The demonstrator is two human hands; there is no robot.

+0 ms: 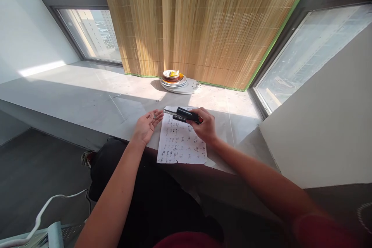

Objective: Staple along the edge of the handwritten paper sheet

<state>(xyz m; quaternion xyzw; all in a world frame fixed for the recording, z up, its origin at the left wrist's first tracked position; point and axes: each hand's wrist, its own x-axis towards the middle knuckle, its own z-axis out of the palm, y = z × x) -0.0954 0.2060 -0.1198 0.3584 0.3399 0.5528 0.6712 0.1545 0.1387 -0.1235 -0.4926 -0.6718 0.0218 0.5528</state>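
My right hand [204, 124] is wrapped round a black stapler [186, 114] with a bit of red near its rear end. A slim metal part sticks out from the stapler toward the left. Palm up and fingers spread, my left hand [147, 126] is open beside that metal tip; whether a fingertip touches it I cannot tell. Under the stapler lies a white sheet of paper [181, 145] covered in handwriting, at the front edge of the ledge. My right hand hides part of its right side.
A stack of plates [174, 82] with a small yellow item on top stands at the back of the pale window ledge [72, 93]. Behind it hangs a bamboo blind [203, 27]. A wall [322, 116] bounds the right side. A white cable [52, 199] runs at lower left.
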